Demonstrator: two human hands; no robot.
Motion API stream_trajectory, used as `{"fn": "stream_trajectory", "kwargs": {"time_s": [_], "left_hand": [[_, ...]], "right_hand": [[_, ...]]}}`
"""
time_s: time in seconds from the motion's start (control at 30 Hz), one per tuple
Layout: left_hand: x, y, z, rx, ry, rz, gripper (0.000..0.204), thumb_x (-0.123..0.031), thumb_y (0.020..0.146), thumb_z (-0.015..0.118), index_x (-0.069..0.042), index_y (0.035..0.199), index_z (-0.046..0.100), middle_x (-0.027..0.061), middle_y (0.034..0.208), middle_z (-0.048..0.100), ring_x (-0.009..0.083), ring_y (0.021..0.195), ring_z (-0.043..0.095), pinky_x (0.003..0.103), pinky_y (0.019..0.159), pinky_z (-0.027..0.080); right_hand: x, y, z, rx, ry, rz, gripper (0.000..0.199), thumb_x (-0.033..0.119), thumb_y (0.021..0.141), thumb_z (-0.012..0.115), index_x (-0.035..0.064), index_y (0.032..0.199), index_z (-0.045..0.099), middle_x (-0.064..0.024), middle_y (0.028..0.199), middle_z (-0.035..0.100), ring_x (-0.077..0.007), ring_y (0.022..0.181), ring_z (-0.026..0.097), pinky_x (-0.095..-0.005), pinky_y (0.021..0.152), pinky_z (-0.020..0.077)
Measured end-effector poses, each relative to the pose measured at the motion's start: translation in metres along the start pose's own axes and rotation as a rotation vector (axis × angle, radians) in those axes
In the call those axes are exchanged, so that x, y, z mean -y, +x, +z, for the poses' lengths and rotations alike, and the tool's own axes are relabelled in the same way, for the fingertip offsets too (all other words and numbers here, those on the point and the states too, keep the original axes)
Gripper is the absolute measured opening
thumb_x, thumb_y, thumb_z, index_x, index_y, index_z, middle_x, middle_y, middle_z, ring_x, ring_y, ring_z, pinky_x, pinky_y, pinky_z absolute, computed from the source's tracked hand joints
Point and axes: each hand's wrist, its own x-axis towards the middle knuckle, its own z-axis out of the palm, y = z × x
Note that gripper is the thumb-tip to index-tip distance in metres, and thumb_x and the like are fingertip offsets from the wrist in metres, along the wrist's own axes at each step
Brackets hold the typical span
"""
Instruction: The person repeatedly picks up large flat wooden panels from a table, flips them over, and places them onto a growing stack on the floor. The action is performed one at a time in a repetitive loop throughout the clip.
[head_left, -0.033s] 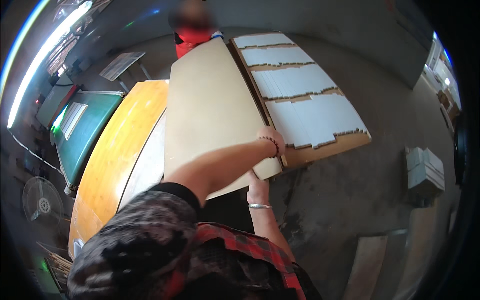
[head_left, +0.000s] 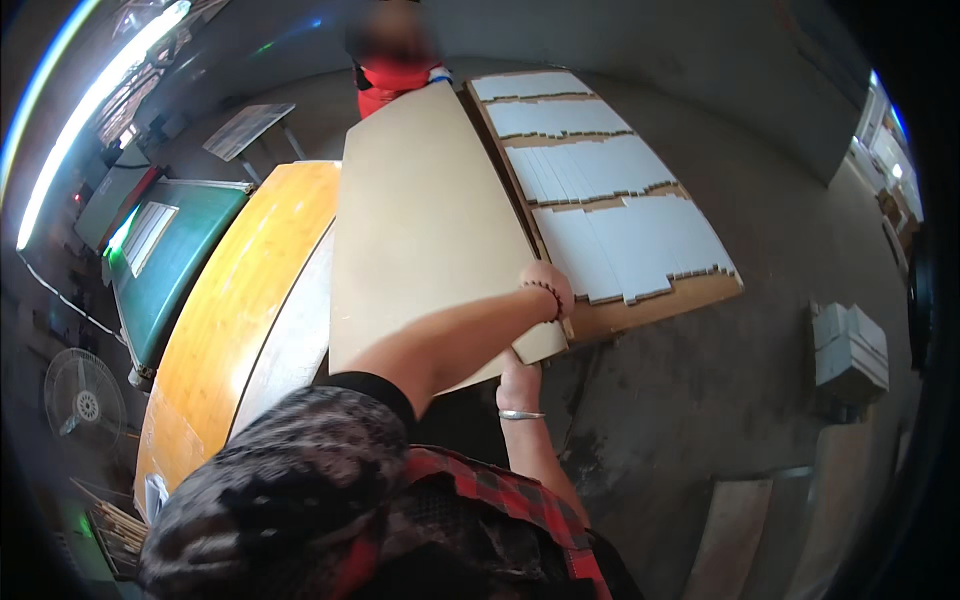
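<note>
A large beige board (head_left: 430,210) stretches away in front of me, lying beside a row of white strips. Across its near right part reaches my left arm, and my left hand (head_left: 547,285), with a beaded bracelet at the wrist, is closed over the board's right edge; its fingertips are hidden. Below it, my right hand (head_left: 519,382), with a silver bangle at the wrist, grips the board's near edge by the corner, its fingers out of sight underneath. At the far end a person in red (head_left: 392,75) has a gloved hand (head_left: 440,75) at the board's edge.
White strips (head_left: 625,240) lie in rows on a brown board (head_left: 640,305) at right. Left are a yellow-orange panel (head_left: 240,290), a green table (head_left: 185,250) and a fan (head_left: 86,405). Stacked white blocks (head_left: 850,350) stand on the floor at right.
The whole view has shifted slightly. Both of my hands stay on the board's edges, with hardly any movement relative to it.
</note>
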Motion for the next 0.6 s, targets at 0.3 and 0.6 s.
{"fn": "stream_trajectory", "kwargs": {"time_s": [0.3,0.6], "left_hand": [[0.352,-0.119,0.226,-0.281,-0.838,-1.038,0.055,-0.041,0.084,0.046,0.002,0.118,0.048,0.0218,0.115,0.053,0.0353,0.105,0.051,0.041,0.090,0.040],[0.336,-0.129,0.315,-0.345,-2.094,-0.752,0.058,-0.049,0.091,0.035,-0.001,0.122,0.046,0.0108,0.121,0.052,0.0244,0.107,0.051,0.037,0.091,0.042]], "right_hand": [[0.004,0.016,-0.021,0.022,-0.012,-0.022,0.035,-0.004,0.078,0.059,-0.0003,0.112,0.053,-0.0053,0.109,0.057,-0.0172,0.099,0.053,-0.0305,0.087,0.0422],[0.032,0.031,-0.026,0.071,-0.044,0.126,0.028,0.004,0.081,0.060,0.0005,0.109,0.055,-0.0037,0.106,0.058,-0.0134,0.096,0.054,-0.0269,0.085,0.0422]]}}
